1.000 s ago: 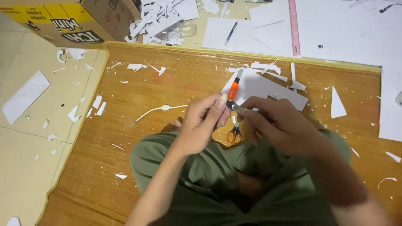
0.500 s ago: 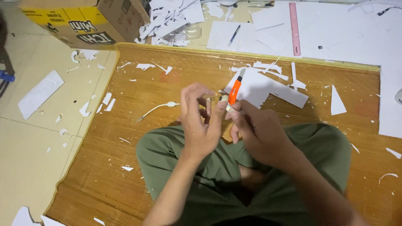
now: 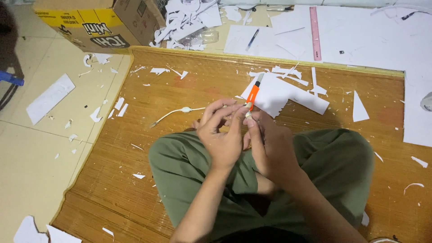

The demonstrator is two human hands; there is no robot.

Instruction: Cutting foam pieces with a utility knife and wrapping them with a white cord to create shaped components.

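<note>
My right hand (image 3: 270, 146) grips an orange and grey utility knife (image 3: 253, 93), its tip pointing away from me over the mat. My left hand (image 3: 220, 132) is raised beside it, fingers curled, with the fingertips touching something small near the knife's lower end; what it is stays hidden. Both hands hover above my crossed legs in green trousers (image 3: 189, 173). A cut white paper sheet (image 3: 288, 94) lies on the bamboo mat (image 3: 144, 135) just beyond the knife.
Paper scraps litter the mat and tiled floor. A cardboard box (image 3: 96, 24) stands at the upper left beside a heap of white offcuts (image 3: 184, 20). Large white sheets, a pink ruler (image 3: 314, 31) and a pen (image 3: 252, 39) lie behind the mat. A white triangle (image 3: 359, 108) lies at right.
The scissors seen near my hands a second ago are now out of sight. My hands have drawn closer together, and the view has shifted slightly to the left.
</note>
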